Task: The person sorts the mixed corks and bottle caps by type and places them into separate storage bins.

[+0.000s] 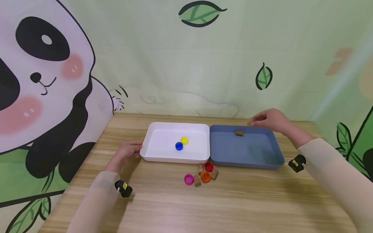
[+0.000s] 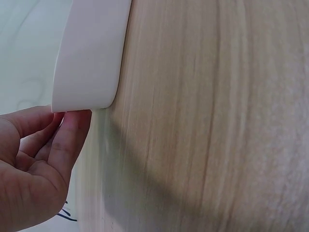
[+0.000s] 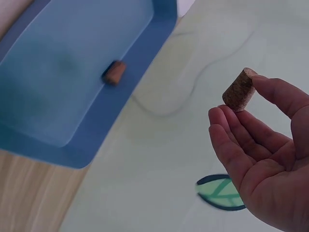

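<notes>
A pale green wall (image 1: 163, 55) with a printed panda (image 1: 73, 126) stands behind a wooden table (image 1: 175, 210). On the table, the white tray (image 1: 160, 142) sits left and the blue tray (image 1: 250, 150) right.

The right hand (image 1: 271, 120) is above the blue tray's far edge, its thumb and fingers clamped on the ends of the held cork (image 3: 239, 90). The left hand (image 1: 128, 150) has its fingertips touching the white tray's left end, not visibly closed around it.

This end-to-end pinch looks secure; it seems best kept light, with the cork released low, since it could roll. The left fingertips should only steady the tray, not push it.

Two trays; five corks: the held one, one in the blue tray (image 1: 239, 133), three on the near table (image 1: 197, 180). Five caps: the blue cap (image 1: 179, 146) and yellow cap (image 1: 184, 140) in the white tray; the pink cap (image 1: 188, 179), red cap (image 1: 208, 166) and orange cap (image 1: 205, 176) among the near corks.
</notes>
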A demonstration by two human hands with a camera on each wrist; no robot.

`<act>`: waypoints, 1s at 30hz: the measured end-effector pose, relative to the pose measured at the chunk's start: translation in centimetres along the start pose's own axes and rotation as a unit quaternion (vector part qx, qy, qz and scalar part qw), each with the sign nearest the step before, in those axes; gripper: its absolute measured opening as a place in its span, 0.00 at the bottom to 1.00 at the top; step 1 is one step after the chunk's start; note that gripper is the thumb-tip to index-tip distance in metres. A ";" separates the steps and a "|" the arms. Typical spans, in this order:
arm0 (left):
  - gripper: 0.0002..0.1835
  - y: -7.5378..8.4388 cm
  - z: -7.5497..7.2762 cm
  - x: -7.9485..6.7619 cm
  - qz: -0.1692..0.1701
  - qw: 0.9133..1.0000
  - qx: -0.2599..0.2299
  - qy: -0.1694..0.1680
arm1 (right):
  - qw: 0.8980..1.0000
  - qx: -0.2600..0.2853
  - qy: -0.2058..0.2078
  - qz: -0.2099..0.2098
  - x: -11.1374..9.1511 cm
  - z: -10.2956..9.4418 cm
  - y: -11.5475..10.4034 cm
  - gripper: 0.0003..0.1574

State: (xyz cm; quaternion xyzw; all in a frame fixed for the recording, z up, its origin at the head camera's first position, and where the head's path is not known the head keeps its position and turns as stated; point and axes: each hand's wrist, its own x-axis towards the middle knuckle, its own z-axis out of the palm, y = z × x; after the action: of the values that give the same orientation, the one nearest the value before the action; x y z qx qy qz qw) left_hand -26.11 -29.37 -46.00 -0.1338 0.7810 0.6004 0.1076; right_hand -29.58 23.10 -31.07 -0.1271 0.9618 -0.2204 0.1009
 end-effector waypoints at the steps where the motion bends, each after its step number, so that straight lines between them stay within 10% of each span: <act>1: 0.24 0.0 0.0 0.0 0.001 1.000 0.001 0.000 | 1.000 -0.002 -0.001 0.003 0.2 0.0 0.3 0.34; 30: 0.24 0.0 -0.2 -0.1 -0.010 1.000 0.012 -0.002 | 0.996 0.028 -0.031 0.082 4.0 2.4 7.0 0.31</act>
State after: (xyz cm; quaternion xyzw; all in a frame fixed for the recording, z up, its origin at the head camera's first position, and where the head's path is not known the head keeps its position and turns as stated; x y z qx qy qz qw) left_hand -26.04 -29.55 -45.88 -0.1387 0.7867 0.5901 0.1169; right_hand -34.21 27.07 -36.94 -0.0517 0.9589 -0.2339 0.1520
